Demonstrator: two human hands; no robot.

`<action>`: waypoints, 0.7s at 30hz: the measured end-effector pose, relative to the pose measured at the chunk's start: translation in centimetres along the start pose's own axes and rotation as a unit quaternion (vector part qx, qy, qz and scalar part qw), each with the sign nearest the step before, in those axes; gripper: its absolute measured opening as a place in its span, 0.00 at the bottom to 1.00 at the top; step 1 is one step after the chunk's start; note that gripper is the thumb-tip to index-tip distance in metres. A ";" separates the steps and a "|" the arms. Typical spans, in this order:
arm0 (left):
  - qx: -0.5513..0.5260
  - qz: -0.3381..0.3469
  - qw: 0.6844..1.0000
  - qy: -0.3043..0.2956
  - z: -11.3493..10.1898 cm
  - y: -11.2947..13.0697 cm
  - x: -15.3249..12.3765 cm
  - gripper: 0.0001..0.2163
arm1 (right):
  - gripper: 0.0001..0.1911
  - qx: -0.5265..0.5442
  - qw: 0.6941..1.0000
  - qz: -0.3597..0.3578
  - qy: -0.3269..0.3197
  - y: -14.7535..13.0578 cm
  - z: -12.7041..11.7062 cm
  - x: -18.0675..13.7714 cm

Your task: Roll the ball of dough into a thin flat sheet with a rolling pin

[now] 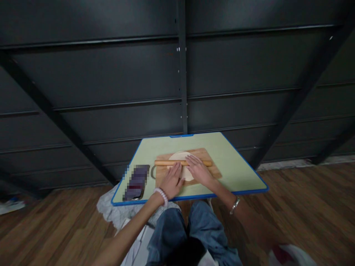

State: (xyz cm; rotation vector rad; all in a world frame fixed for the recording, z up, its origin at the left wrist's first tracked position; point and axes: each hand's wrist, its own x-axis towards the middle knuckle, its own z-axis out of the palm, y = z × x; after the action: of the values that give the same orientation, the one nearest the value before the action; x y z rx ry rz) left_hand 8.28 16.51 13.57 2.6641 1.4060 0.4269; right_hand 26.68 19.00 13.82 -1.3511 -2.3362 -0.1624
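Observation:
A wooden rolling pin [166, 162] lies crosswise over a flat round sheet of pale dough [189, 176]. Under the dough is a wooden cutting board [212, 170] with a metal loop handle at its left end. My left hand [172, 181] lies flat, its fingertips at the near side of the pin's middle. Farther right, my right hand [199, 170] rests its outstretched fingers across the pin, palm down. Neither hand's fingers wrap round the pin. Part of the dough is hidden beneath the pin and both hands.
The board stands on a small pale green table [235, 179] with a blue rim. A phone [137, 183], partly pixelated, lies at the table's left. Beyond rises a dark metal panel wall [138, 74]. Below are my knees in jeans [169, 232] and a wooden floor [305, 199].

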 end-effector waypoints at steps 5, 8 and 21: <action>-0.047 -0.007 0.997 0.059 0.6 -0.1 -0.8 0.20 | 0.36 -0.034 0.996 0.068 -0.052 1.4 1.0 2.2; -0.031 -0.017 0.997 0.062 0.8 -1.2 -0.5 0.20 | 0.41 -0.040 0.987 0.117 -0.100 2.2 1.2 4.4; 0.055 -0.002 0.998 0.014 1.7 -2.1 -0.3 0.24 | 0.27 0.009 0.974 0.142 -0.178 4.1 0.0 8.5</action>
State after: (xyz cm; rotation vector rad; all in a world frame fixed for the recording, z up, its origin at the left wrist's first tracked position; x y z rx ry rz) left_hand 6.94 17.55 11.45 2.7514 1.4842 0.3977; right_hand 26.56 27.89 16.94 -1.8098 -2.3746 0.2034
